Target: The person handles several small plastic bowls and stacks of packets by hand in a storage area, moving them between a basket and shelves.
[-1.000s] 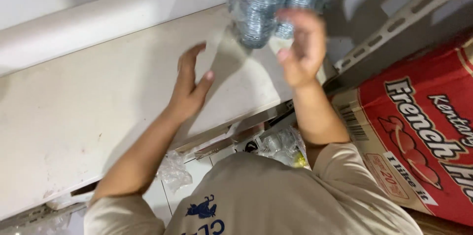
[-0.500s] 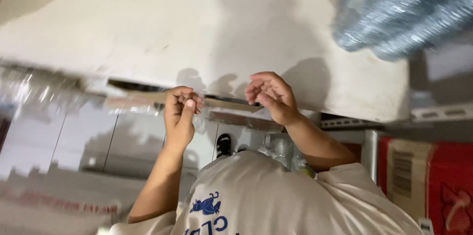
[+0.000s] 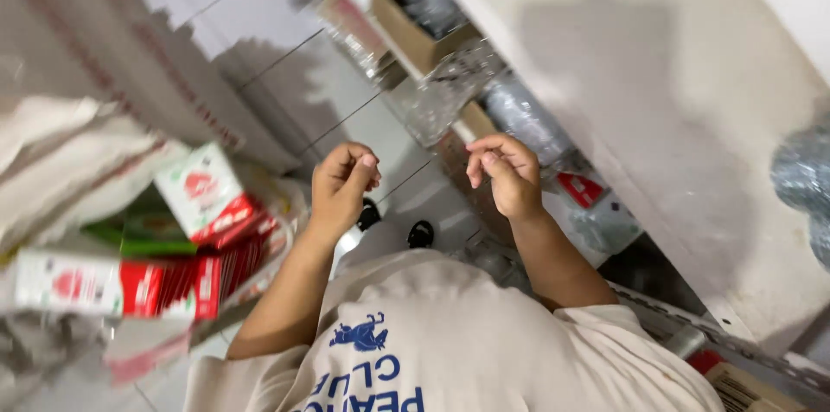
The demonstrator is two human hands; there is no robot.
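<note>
Both hands are raised in front of the chest, over the tiled floor (image 3: 285,75), and neither reaches toward anything on the shelves. The left hand (image 3: 341,183) is curled nearly closed, thumb pressed to the forefinger in a pinch; the right hand (image 3: 506,174) is curled the same way, fingers (image 3: 486,153) bent inward toward the thumb. Whether something thin is pinched between them, such as a clear film or a thread, cannot be told: nothing shows between the two hands. They sit level with one another, a short gap apart, knuckles turned toward each other, so any line between them would run straight across from hand to hand. The right hand is the nearer to the white shelf board (image 3: 657,101), hanging just off its front edge; under that board lie crumpled clear plastic bags (image 3: 450,92), an open cardboard box (image 3: 415,31) and a silvery wrapped bundle (image 3: 519,114). The left hand is the nearer to a heap of red, white and green cartons (image 3: 199,204) stacked on the floor by the person's left side, with pale sacks (image 3: 78,153) behind them. A shiny metallic mass (image 3: 804,178) rests at the far right edge of the shelf board. The aisle is narrow, goods close on both sides.
</note>
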